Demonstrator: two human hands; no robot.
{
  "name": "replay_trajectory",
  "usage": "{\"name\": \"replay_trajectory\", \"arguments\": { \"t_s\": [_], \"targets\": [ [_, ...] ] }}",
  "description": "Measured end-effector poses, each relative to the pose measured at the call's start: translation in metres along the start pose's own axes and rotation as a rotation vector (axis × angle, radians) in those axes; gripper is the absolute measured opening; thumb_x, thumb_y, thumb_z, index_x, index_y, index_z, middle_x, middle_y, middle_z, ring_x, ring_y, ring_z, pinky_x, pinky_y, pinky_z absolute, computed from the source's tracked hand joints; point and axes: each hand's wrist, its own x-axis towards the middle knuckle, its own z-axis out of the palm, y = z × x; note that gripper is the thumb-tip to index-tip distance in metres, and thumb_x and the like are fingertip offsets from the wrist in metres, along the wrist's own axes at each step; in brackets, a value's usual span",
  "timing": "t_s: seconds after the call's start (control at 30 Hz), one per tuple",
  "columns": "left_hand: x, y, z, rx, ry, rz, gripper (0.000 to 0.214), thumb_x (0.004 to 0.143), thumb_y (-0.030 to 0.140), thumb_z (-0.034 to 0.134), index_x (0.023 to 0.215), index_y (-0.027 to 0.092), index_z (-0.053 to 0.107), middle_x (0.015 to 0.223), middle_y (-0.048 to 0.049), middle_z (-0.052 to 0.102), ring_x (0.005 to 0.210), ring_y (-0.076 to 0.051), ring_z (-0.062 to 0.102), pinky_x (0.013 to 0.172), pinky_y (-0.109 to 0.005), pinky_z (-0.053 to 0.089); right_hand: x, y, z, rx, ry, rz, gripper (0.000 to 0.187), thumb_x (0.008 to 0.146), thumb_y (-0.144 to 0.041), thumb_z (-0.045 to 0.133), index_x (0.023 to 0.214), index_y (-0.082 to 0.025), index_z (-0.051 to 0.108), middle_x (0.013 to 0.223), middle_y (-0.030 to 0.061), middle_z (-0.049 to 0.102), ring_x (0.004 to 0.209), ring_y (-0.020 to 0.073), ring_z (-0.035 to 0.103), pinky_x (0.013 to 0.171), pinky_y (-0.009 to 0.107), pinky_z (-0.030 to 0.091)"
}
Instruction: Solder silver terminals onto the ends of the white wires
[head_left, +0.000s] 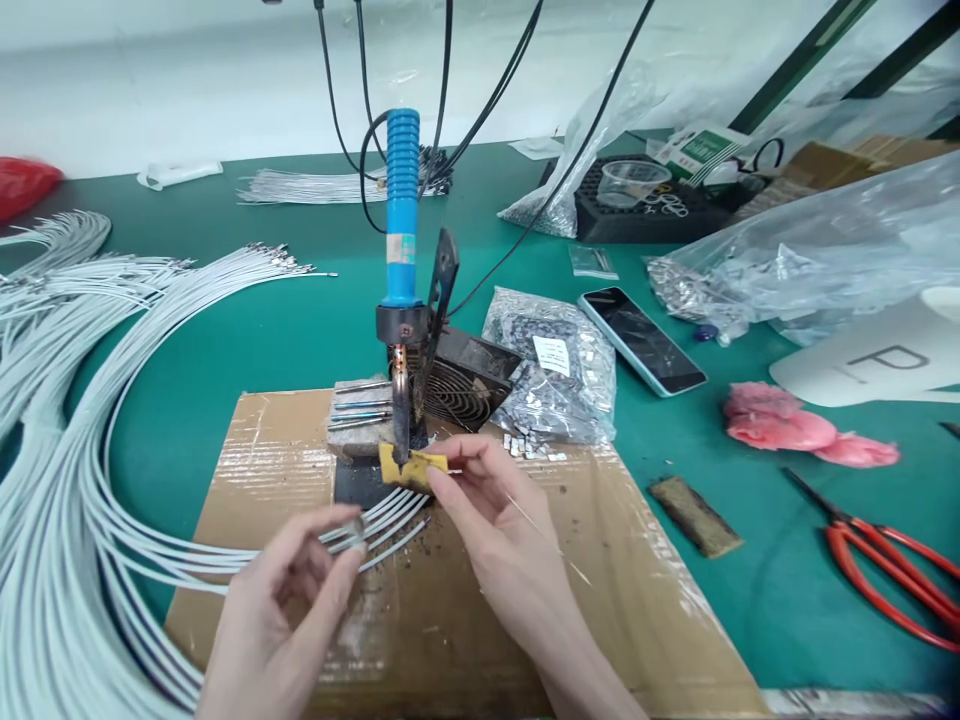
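A smooth green table [300, 330] carries a glossy, tape-wrapped cardboard sheet [615, 560] and long curved bundles of white cable [60, 480]. On the cardboard stands an upright soldering iron [402, 200] with a ribbed blue handle. The left hand [277, 610] pinches a flat fan of white wires [390, 515] just below the iron's tip. The right hand [495, 520] pinches a thin pale strand [540, 530] beside a scorched yellow sponge [420, 465].

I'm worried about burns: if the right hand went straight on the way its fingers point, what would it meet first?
Probably the small yellow sponge pad just ahead of the right hand, beneath the blue-handled soldering iron; depth is unclear.
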Motion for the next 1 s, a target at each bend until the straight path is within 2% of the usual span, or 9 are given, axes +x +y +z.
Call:
{"name": "replay_trajectory", "arguments": {
  "t_s": [0.07,0.13,0.3,0.47,0.57,0.7,0.77,0.9,1.0],
  "targets": [
    [0.011,0.009,0.006,-0.046,0.038,0.005,0.044,0.083,0.047,0.077,0.120,0.024,0.074,0.062,0.0055,0.057,0.050,-0.011,0.048,0.045,-0.019,0.038,-0.002,0.002,0.003,0.020,-0.024,-0.003,0.007,0.090,-0.029,0.069,0.091,-0.023,0.067,0.088,0.0013,0.075,0.081,0.0160,0.074,0.074,0.025,0.062],
    [0.017,0.008,0.013,-0.103,0.025,0.014,0.044,0.086,0.043,0.075,0.125,0.023,0.073,0.063,0.0056,0.057,0.051,-0.011,0.047,0.047,-0.020,0.039,-0.004,0.002,0.002,0.024,-0.041,-0.003,0.005,0.090,-0.028,0.069,0.090,-0.023,0.067,0.088,0.0008,0.074,0.081,0.0152,0.074,0.074,0.023,0.061],
    [0.020,-0.003,0.021,-0.134,0.063,0.114,0.018,0.084,0.031,0.077,0.098,0.021,0.082,0.067,0.0015,0.066,0.058,-0.014,0.051,0.055,-0.022,0.044,-0.010,0.004,-0.003,-0.034,-0.046,-0.013,0.004,0.093,-0.027,0.068,0.091,-0.023,0.067,0.086,0.0008,0.075,0.080,0.0152,0.075,0.072,0.022,0.062],
    [0.022,0.007,0.027,-0.044,0.108,0.143,0.017,0.083,0.029,0.075,0.095,0.021,0.082,0.058,0.0045,0.058,0.053,-0.013,0.049,0.051,-0.023,0.043,-0.017,0.013,0.000,-0.175,0.044,-0.135,0.010,0.094,-0.018,0.066,0.099,-0.026,0.070,0.095,0.0015,0.075,0.086,0.0174,0.072,0.080,0.028,0.058],
    [0.021,0.012,0.032,0.025,0.177,0.297,0.014,0.087,0.023,0.071,0.097,0.022,0.081,0.063,0.0042,0.061,0.054,-0.013,0.048,0.052,-0.023,0.043,-0.020,0.011,0.003,-0.249,0.086,-0.280,0.020,0.092,-0.010,0.066,0.102,-0.027,0.071,0.097,0.0009,0.075,0.090,0.0187,0.069,0.086,0.031,0.055],
    [0.019,0.010,0.032,0.180,0.198,0.562,0.022,0.090,0.011,0.064,0.103,0.021,0.079,0.069,0.0028,0.063,0.050,-0.013,0.045,0.053,-0.024,0.043,-0.022,0.006,0.006,-0.323,0.060,-0.436,0.026,0.092,-0.004,0.062,0.102,-0.026,0.071,0.094,0.0005,0.077,0.088,0.0179,0.069,0.084,0.030,0.054],
    [0.021,0.008,0.031,0.271,0.153,0.587,0.023,0.091,0.009,0.062,0.104,0.019,0.078,0.071,0.0014,0.063,0.050,-0.013,0.046,0.054,-0.024,0.044,-0.021,0.006,0.007,-0.320,0.046,-0.396,0.024,0.092,-0.006,0.063,0.100,-0.026,0.073,0.091,0.0009,0.077,0.084,0.0178,0.069,0.080,0.029,0.055],
    [0.023,0.006,0.029,0.375,0.066,0.500,0.019,0.093,0.013,0.061,0.102,0.019,0.077,0.066,0.0028,0.058,0.051,-0.015,0.048,0.054,-0.025,0.044,-0.016,0.010,0.003,-0.278,0.030,-0.181,0.011,0.090,-0.016,0.070,0.093,-0.024,0.077,0.086,0.0018,0.078,0.075,0.0172,0.072,0.070,0.027,0.059],
    [0.019,0.001,0.026,0.382,0.058,0.489,0.019,0.094,0.017,0.061,0.107,0.020,0.074,0.066,0.0040,0.055,0.052,-0.016,0.050,0.055,-0.026,0.045,-0.012,0.013,-0.012,-0.192,0.046,-0.029,0.009,0.087,-0.030,0.074,0.088,-0.021,0.078,0.080,0.0032,0.082,0.068,0.0192,0.078,0.063,0.027,0.065]
  ]
}}
